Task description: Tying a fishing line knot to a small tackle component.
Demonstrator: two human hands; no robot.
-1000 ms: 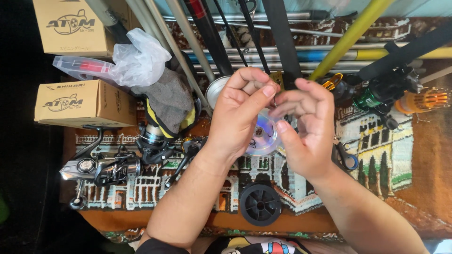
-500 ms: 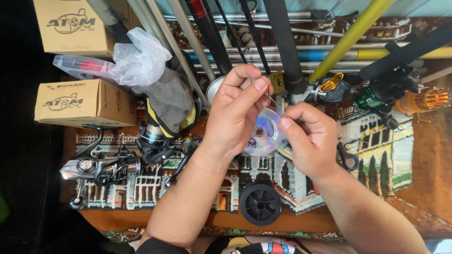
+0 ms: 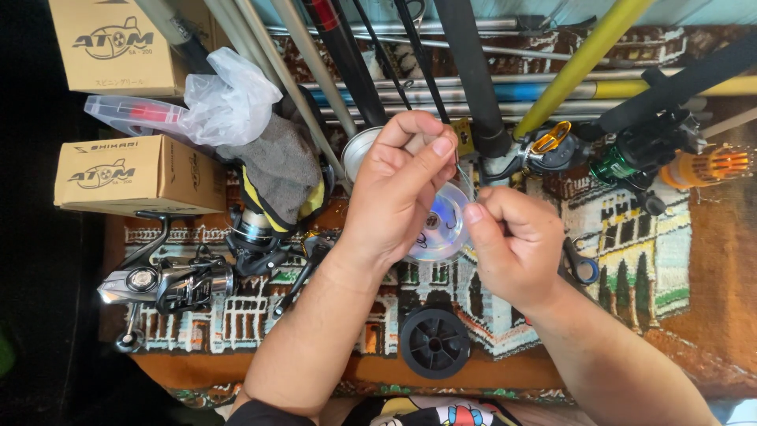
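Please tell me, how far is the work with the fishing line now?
Done: a clear spool lies ready under the hands. In hand: left hand and right hand pinch a thin line. Left: the silver reel and black spool lie untouched.

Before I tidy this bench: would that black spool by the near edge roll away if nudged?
Probably not. The black spool lies flat on one flange on the woven mat, so it should slide rather than roll. It looks like light, stiff plastic. Tipped onto its rim, it could roll off the near edge.
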